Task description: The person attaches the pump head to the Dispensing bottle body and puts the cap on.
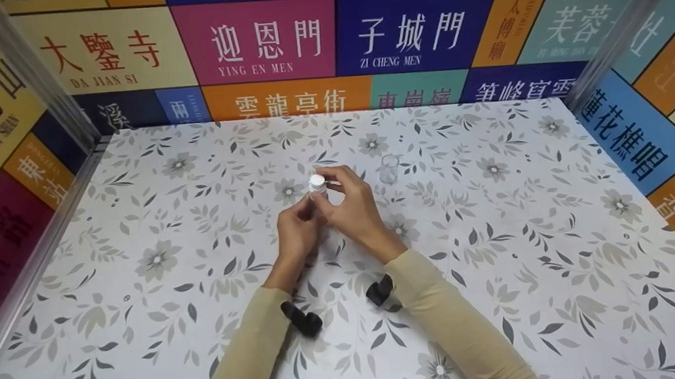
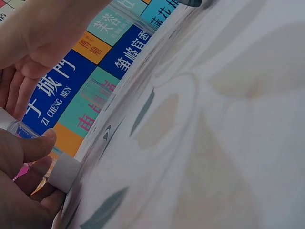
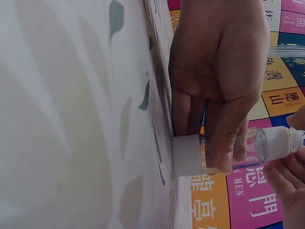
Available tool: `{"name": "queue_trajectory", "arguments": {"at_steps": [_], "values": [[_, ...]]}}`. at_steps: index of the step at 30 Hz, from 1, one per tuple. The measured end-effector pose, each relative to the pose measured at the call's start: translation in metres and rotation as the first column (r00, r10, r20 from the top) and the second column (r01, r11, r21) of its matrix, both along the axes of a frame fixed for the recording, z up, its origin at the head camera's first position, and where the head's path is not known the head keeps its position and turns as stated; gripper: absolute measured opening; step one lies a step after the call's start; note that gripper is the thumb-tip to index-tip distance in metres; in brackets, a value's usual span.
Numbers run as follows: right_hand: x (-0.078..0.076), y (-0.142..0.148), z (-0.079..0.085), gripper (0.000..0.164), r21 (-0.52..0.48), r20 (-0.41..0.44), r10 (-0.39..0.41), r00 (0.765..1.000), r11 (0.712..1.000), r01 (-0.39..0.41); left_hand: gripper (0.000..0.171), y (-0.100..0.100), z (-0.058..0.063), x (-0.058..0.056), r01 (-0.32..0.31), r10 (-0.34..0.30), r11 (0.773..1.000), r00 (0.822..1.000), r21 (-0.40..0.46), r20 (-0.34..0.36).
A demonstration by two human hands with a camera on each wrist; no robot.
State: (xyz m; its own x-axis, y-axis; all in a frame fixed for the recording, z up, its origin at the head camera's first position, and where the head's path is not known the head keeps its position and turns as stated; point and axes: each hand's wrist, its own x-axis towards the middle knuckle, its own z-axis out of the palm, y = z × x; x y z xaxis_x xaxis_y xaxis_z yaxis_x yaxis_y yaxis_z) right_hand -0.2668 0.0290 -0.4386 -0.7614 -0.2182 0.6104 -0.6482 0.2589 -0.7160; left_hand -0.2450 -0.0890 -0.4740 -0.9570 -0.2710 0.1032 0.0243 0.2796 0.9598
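A small clear bottle with a white base and white pump top stands upright on the table between both hands. My left hand grips its clear body low down, with thumb and fingers around it; the left wrist view shows the thumb across the clear wall and the white base at the table surface. My right hand has thumb and fingertips around the white top. In the right wrist view the white collar shows between the two hands. Fingers partly cover the bottle.
A clear cap stands on the table just right of my right hand. The table has a floral cover. Panels with printed characters rise at the back and sides. A black wrist camera sits on each sleeve.
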Motion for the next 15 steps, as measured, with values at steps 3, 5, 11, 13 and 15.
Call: {"name": "queue_trajectory", "arguments": {"at_steps": [3,5,11,13,15], "values": [[0.0006,-0.0007,-0.0001,0.036,0.007,-0.005,-0.001,1.0,1.0,0.001,0.044,-0.0001,0.0001,0.0,-0.004,0.004,1.0,1.0,-0.013,0.001],[0.0006,-0.001,-0.0003,0.036,0.012,-0.006,-0.008,1.0,1.0,0.008,0.043,-0.0005,-0.0002,0.0,-0.006,0.006,1.0,1.0,-0.02,-0.005],[-0.0002,-0.0004,0.0001,0.038,0.027,0.008,-0.016,1.0,1.0,0.016,0.043,-0.001,-0.0009,-0.0002,-0.01,0.009,1.0,0.999,-0.012,-0.03],[-0.0002,0.0,0.0009,0.039,0.026,0.019,-0.012,1.0,1.0,0.011,0.044,-0.0007,-0.0005,-0.0003,-0.009,0.009,1.0,1.0,-0.003,-0.021],[0.0,0.0001,0.002,0.039,0.02,0.032,-0.003,0.999,1.0,0.002,0.044,-0.0003,-0.0001,-0.0006,-0.008,0.008,1.0,1.0,0.005,-0.007]]}}
